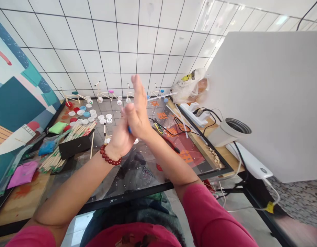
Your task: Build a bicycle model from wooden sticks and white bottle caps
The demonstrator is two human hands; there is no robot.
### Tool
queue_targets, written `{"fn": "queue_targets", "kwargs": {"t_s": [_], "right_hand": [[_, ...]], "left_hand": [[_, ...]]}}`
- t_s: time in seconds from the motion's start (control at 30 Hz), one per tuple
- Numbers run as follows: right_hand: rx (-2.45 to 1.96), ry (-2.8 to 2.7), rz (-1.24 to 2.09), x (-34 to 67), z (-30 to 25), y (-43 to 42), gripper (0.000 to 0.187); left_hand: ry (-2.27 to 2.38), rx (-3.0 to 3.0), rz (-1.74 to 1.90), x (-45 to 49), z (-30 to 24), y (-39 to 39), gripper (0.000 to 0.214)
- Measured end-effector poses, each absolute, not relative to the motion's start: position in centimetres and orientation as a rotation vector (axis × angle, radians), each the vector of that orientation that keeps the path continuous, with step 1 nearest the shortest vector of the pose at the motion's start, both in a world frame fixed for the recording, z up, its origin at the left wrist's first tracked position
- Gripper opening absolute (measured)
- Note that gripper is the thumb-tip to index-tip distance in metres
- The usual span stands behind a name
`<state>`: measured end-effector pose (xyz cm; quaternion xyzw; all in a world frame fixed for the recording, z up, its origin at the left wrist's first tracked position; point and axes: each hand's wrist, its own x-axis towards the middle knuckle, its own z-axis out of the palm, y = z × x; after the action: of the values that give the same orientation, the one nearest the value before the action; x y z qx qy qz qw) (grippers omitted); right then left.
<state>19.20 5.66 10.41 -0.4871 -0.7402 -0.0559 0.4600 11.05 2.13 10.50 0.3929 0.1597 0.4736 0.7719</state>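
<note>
Blue plastic piece (129,129), its pointing direction hidden, sits between the left hand (118,140), with its red bead bracelet (110,156), and the right hand (138,115), pressed together upright, fingers pointing up, above the glass tabletop (148,171).

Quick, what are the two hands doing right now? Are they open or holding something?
Left hand: closed against the other hand, seems to hold a small blue thing.
Right hand: fingers straight up, palm pressed on the same small blue thing.
</note>
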Motion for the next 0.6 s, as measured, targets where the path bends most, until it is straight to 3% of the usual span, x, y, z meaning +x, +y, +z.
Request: {"fn": "queue_targets", "kwargs": {"t_s": [0.17, 0.4, 0.6], "right_hand": [[-1.330, -1.744, -0.092, 21.9, 8.0, 9.7, 0.076], [-1.317, -1.781, -0.110, 19.2, 6.6, 9.2, 0.075], [-1.347, -1.845, -0.294, 18.3, 7.7, 7.7, 0.081]], "left_hand": [[0.391, 0.927, 0.942, 10.4, 10.0, 3.0, 0.066], [0.499, 0.766, 1.134, 8.7, 11.2, 5.1, 0.074], [0.387, 0.651, 1.115, 9.6, 10.6, 5.0, 0.066]]}}
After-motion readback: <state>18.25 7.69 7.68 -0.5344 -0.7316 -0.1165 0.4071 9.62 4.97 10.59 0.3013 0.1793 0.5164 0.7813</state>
